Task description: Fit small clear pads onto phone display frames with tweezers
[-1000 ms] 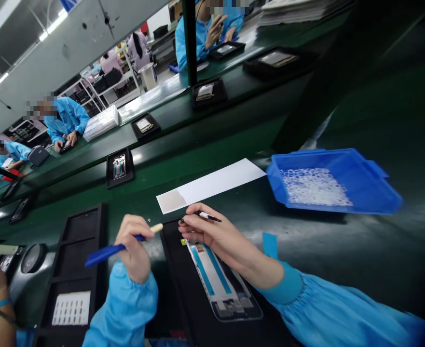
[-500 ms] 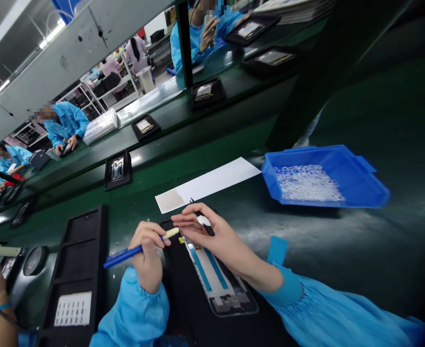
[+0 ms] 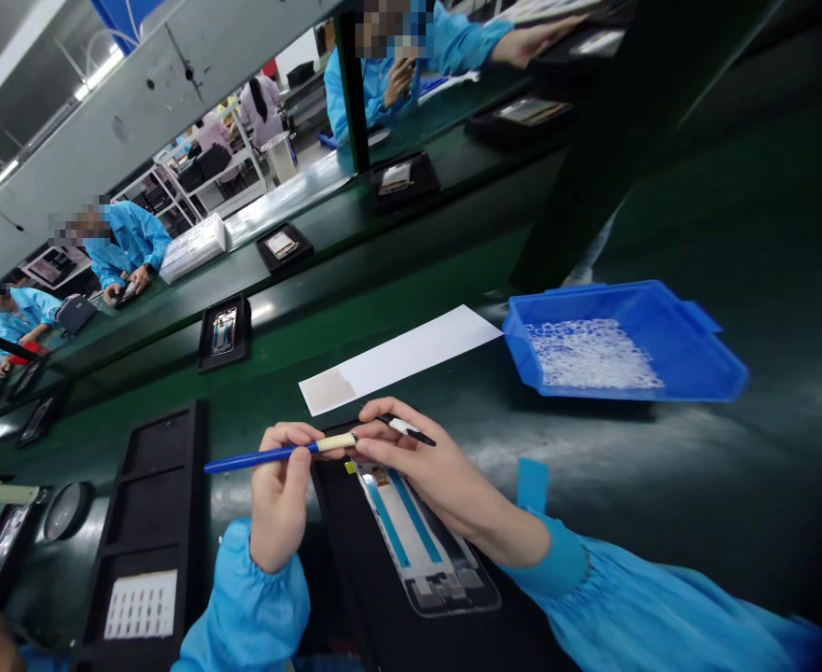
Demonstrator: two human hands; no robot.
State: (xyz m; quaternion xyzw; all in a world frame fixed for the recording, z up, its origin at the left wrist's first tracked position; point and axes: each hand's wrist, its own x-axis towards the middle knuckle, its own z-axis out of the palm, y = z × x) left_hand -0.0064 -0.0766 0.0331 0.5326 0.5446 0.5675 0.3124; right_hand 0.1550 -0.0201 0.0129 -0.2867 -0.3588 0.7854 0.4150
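My left hand (image 3: pixel 281 499) pinches a blue pen-like stick (image 3: pixel 253 459) with a cream end, held nearly level. The fingertips of my right hand (image 3: pixel 445 481) are at that cream end. Tucked in the same hand are black tweezers (image 3: pixel 411 429) with a white band, their tips mostly hidden. Below the hands lies a phone frame (image 3: pixel 405 523) with two blue strips and a small yellow tab at its upper end. It rests on a black tray (image 3: pixel 355 588), and my right hand covers part of its right side.
A white strip of paper (image 3: pixel 417 350) lies beyond my hands. To its right is a blue bin (image 3: pixel 690 359) of small white pieces. A black compartment tray (image 3: pixel 151 476) with a white part sheet stands left. Phone trays line the bench; co-workers in blue sit across it.
The blue stick has swung from slanted to nearly level, and my right fingertips have come to its cream end. The tweezers have turned in my right hand. A co-worker's arm has reached right.
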